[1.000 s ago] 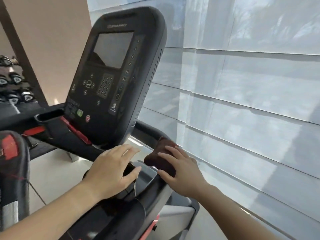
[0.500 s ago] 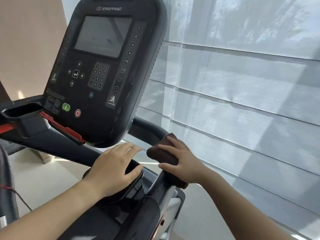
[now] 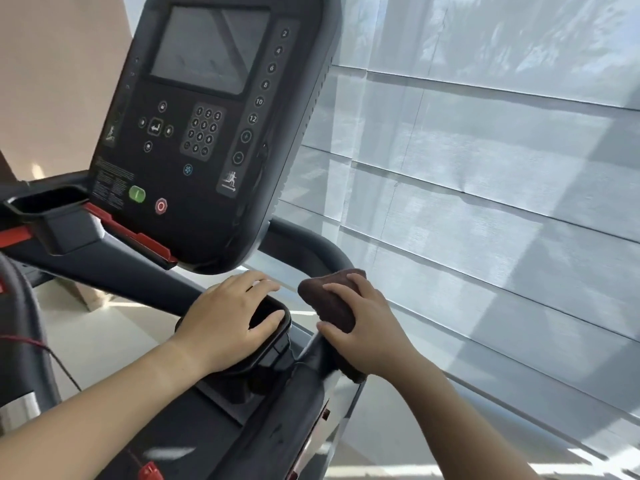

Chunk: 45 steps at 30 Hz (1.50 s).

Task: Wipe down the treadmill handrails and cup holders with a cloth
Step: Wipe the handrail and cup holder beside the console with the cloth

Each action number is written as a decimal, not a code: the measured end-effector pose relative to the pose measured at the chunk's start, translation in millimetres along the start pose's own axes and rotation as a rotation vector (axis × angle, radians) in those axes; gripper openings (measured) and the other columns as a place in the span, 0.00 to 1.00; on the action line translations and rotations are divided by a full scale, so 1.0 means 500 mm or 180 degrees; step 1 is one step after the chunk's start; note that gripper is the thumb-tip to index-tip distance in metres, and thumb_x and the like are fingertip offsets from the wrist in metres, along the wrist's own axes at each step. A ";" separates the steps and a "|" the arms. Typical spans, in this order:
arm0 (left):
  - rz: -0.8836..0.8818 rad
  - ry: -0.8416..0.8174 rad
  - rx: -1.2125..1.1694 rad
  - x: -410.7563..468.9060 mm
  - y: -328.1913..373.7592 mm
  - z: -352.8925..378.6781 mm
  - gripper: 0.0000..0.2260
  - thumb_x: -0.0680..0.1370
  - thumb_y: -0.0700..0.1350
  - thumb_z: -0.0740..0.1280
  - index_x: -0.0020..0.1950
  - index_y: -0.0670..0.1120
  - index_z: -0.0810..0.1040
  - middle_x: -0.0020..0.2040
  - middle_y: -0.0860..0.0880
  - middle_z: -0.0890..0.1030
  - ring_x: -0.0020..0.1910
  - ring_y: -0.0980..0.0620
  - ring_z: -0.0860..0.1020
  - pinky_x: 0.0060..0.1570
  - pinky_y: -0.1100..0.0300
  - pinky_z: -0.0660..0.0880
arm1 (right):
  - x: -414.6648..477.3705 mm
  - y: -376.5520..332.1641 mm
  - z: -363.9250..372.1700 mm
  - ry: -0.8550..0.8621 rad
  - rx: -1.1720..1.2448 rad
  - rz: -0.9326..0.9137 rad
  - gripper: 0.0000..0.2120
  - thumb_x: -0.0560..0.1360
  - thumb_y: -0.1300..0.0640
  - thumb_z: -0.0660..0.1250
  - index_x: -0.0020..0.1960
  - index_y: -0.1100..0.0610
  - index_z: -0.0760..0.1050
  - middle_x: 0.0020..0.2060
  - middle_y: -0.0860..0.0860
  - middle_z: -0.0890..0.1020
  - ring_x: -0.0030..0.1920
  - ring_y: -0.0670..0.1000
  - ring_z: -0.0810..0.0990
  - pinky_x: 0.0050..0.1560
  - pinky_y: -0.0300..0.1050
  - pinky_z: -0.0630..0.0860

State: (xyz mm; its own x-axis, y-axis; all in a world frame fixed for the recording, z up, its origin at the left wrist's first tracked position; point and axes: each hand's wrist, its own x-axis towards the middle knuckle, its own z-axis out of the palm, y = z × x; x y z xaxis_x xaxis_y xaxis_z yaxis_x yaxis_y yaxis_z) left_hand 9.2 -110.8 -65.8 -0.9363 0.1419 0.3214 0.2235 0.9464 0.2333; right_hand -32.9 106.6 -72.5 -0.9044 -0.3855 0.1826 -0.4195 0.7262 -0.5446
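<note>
Lower centre: right hand [image 3: 367, 327], gripping the cloth [image 3: 327, 301], has slid slightly down the rail [image 3: 304, 249], wiping under way; left hand [image 3: 228, 320] stays flat, fingers spread, over the cup holder [image 3: 277, 336].

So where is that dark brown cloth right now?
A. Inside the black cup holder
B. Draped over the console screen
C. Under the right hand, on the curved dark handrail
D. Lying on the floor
C: the dark brown cloth sits pressed under the right hand against the curved dark handrail, while the left hand rests over the black cup holder.
</note>
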 end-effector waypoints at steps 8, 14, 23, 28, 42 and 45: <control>-0.0137 0.0362 0.0139 -0.106 0.073 -0.088 0.23 0.72 0.62 0.53 0.61 0.53 0.74 0.61 0.57 0.73 0.60 0.57 0.72 0.55 0.60 0.69 | -0.070 -0.011 -0.040 0.0298 0.0870 -0.0404 0.17 0.73 0.53 0.66 0.61 0.43 0.73 0.61 0.41 0.73 0.60 0.41 0.71 0.62 0.39 0.67; -0.0435 0.0315 0.0212 -0.211 0.128 -0.098 0.19 0.75 0.59 0.59 0.63 0.55 0.72 0.65 0.58 0.71 0.63 0.58 0.69 0.57 0.62 0.67 | -0.103 -0.066 0.026 -0.0209 0.0042 -0.0580 0.26 0.70 0.37 0.59 0.68 0.37 0.63 0.70 0.42 0.64 0.71 0.51 0.57 0.68 0.58 0.61; -0.0880 -0.0054 0.0116 -0.362 0.161 -0.064 0.20 0.75 0.62 0.54 0.65 0.58 0.66 0.62 0.62 0.69 0.60 0.63 0.68 0.55 0.65 0.70 | -0.140 -0.080 0.058 0.0136 0.0189 -0.0947 0.21 0.71 0.38 0.60 0.62 0.42 0.70 0.63 0.45 0.74 0.67 0.51 0.65 0.70 0.58 0.62; -0.0829 0.0038 0.0060 -0.363 0.170 -0.060 0.19 0.75 0.60 0.55 0.64 0.55 0.68 0.60 0.60 0.71 0.58 0.61 0.70 0.53 0.64 0.71 | -0.110 -0.087 0.043 0.0045 0.0253 -0.0598 0.19 0.74 0.39 0.60 0.62 0.46 0.73 0.63 0.47 0.74 0.66 0.52 0.66 0.68 0.55 0.63; -0.0253 -0.0182 -0.0104 -0.432 0.121 -0.099 0.22 0.73 0.62 0.56 0.65 0.59 0.62 0.62 0.66 0.66 0.58 0.64 0.67 0.43 0.73 0.63 | -0.166 -0.142 0.068 0.0277 0.0142 -0.0312 0.17 0.75 0.44 0.62 0.62 0.49 0.73 0.64 0.47 0.74 0.66 0.52 0.66 0.67 0.49 0.63; -0.0229 -0.0189 -0.0374 -0.454 0.106 -0.103 0.21 0.73 0.63 0.56 0.64 0.60 0.63 0.60 0.66 0.67 0.57 0.65 0.67 0.46 0.71 0.66 | -0.249 -0.169 0.110 0.0417 0.0310 -0.0671 0.19 0.73 0.39 0.60 0.61 0.42 0.71 0.63 0.42 0.72 0.66 0.48 0.65 0.68 0.48 0.64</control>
State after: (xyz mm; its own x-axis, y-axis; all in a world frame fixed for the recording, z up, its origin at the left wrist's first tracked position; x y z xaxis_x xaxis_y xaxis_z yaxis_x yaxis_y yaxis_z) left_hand 247.4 -107.9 -79.4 -0.9646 0.0951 0.2461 0.1822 0.9147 0.3607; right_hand 119.4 62.1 -94.4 -0.8028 -0.4408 0.4015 -0.5961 0.5770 -0.5583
